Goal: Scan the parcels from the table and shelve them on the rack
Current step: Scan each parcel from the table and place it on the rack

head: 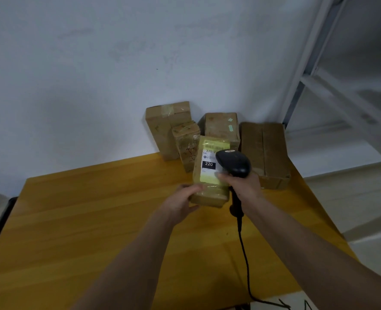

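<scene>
My left hand point(183, 200) grips the lower left corner of a taped cardboard parcel point(208, 186), held tilted above the table with its white label marked 220 facing me. My right hand point(243, 183) holds a black corded barcode scanner point(234, 163), its head right over the label's right side. Several more cardboard parcels stand at the table's far edge by the wall: a tall one point(162, 128), a smaller one point(186, 148), one behind the held parcel point(222, 126), and a wide flat one point(265, 153). The white metal rack point(332, 86) rises at the right.
The yellow wooden table point(95, 231) fills the lower frame. The scanner's black cable point(244, 253) runs down across the table to its near edge. A white wall stands behind the parcels. Pale floor shows to the right of the table.
</scene>
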